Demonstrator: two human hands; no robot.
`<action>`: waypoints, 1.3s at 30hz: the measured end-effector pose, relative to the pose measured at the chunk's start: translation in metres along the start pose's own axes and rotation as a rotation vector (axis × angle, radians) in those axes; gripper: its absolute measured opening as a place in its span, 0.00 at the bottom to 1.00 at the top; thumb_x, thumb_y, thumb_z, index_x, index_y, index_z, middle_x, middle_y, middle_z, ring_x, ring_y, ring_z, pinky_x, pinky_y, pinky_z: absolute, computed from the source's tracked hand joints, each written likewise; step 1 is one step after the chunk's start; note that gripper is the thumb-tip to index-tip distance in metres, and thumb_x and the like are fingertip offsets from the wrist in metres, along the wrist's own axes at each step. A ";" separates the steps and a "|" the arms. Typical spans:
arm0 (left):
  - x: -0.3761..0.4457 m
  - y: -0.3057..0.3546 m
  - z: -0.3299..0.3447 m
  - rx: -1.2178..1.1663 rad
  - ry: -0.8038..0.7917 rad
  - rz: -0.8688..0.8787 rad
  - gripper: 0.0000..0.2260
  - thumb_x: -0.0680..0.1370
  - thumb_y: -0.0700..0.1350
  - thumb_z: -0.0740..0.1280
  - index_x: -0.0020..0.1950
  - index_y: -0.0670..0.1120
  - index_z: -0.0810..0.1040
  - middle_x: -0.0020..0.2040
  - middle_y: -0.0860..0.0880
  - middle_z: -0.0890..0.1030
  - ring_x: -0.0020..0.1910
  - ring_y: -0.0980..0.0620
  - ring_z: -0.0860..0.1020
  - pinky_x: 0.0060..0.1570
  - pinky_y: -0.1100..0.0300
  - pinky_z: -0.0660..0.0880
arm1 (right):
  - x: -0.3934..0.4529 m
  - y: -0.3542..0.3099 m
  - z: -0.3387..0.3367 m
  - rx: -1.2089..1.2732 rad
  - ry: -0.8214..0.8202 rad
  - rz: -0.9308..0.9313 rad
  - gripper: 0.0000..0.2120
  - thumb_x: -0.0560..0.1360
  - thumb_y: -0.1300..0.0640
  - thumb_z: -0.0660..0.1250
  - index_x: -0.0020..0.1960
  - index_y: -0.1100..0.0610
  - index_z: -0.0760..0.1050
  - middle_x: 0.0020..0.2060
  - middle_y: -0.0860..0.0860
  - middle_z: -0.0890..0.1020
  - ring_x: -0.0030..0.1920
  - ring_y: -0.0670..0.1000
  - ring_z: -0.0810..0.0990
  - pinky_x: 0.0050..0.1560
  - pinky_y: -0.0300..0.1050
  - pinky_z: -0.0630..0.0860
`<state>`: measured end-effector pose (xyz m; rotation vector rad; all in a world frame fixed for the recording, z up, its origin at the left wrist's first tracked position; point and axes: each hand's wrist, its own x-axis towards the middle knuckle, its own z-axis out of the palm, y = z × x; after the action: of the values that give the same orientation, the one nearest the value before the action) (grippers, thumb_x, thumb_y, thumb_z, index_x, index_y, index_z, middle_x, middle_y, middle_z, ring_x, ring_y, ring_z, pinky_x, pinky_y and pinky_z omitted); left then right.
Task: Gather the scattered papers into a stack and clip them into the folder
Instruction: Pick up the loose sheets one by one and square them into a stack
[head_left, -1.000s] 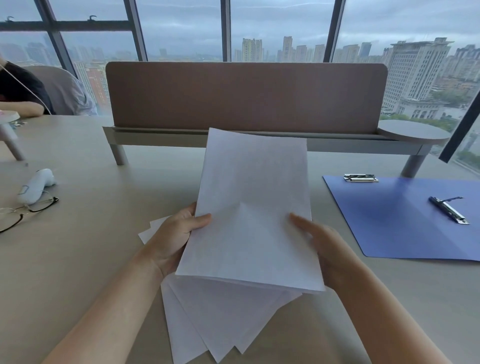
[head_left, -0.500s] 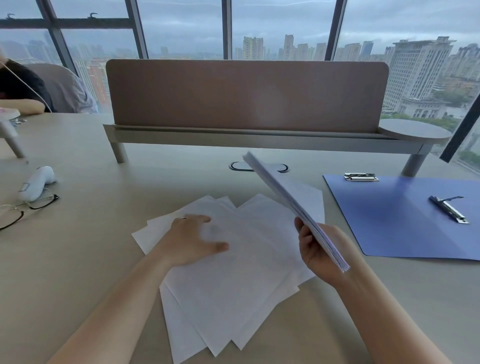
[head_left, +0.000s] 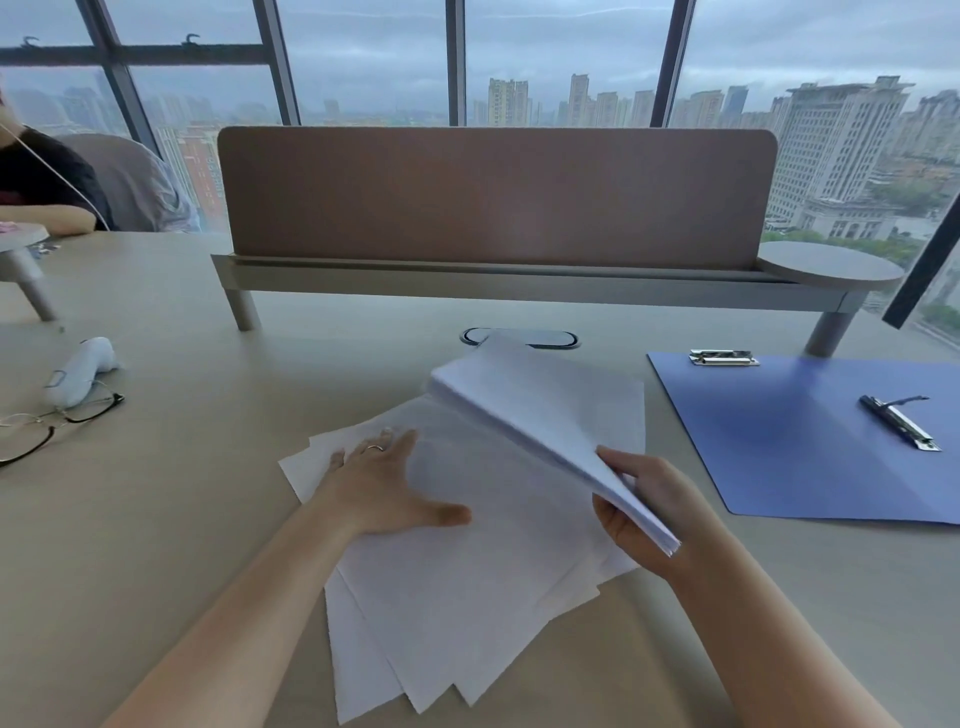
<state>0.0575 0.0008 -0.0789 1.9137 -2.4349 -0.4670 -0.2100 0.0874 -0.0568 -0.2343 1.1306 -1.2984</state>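
- Head view: a second ago both hands held one bunch of papers up in front of the person. Now the right hand (head_left: 641, 512) holds that gathered stack (head_left: 540, 415) alone, pinched at its near corner and tilted down to the right.
- The left hand (head_left: 382, 488) has let go and now lies flat and open on the loose sheets (head_left: 467, 597). It grips nothing.
- This looks like the gathering step. Some papers are picked up, but many sheets are fanned out on the table (head_left: 156, 519) under both hands. The job seems about half way.
- The blue folder (head_left: 795, 441) lies open on the table, off to the right, near the papers but not touching them. Nothing is in it yet.
- A metal clip (head_left: 900, 422) sits inside the folder. Another clip (head_left: 723, 357) sits at its far edge.
- Glasses (head_left: 49, 426) and a small white gadget (head_left: 83, 369) lie far left, well apart from the papers.
- A brown desk screen (head_left: 493, 197) stands at the back. Someone else's arm (head_left: 47, 218) rests at the far left.
- Nothing blocks the way to the folder. The loose sheets point in different ways, so they may need squaring up first.
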 end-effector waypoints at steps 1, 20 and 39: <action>0.000 -0.003 -0.002 -0.050 -0.002 0.040 0.59 0.55 0.80 0.64 0.80 0.55 0.54 0.80 0.51 0.60 0.79 0.52 0.56 0.77 0.45 0.51 | -0.001 -0.002 0.000 -0.118 0.020 -0.016 0.08 0.76 0.62 0.70 0.52 0.66 0.77 0.30 0.55 0.82 0.23 0.50 0.81 0.23 0.39 0.76; 0.001 -0.029 -0.006 -1.027 0.344 0.080 0.14 0.74 0.44 0.60 0.45 0.48 0.87 0.47 0.53 0.87 0.51 0.52 0.83 0.56 0.53 0.74 | 0.018 -0.008 0.043 -1.002 -0.054 -0.281 0.05 0.75 0.64 0.71 0.51 0.59 0.81 0.45 0.59 0.86 0.42 0.60 0.87 0.46 0.56 0.84; 0.002 -0.030 -0.007 -1.177 0.432 -0.085 0.27 0.67 0.42 0.70 0.65 0.48 0.70 0.46 0.48 0.86 0.44 0.44 0.85 0.49 0.45 0.79 | 0.025 0.008 0.040 -0.842 -0.285 -0.102 0.10 0.78 0.65 0.67 0.59 0.60 0.80 0.51 0.57 0.87 0.49 0.58 0.87 0.53 0.55 0.82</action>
<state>0.0862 -0.0092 -0.0798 1.3412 -1.2661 -1.0331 -0.1784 0.0520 -0.0565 -1.0725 1.3700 -0.7709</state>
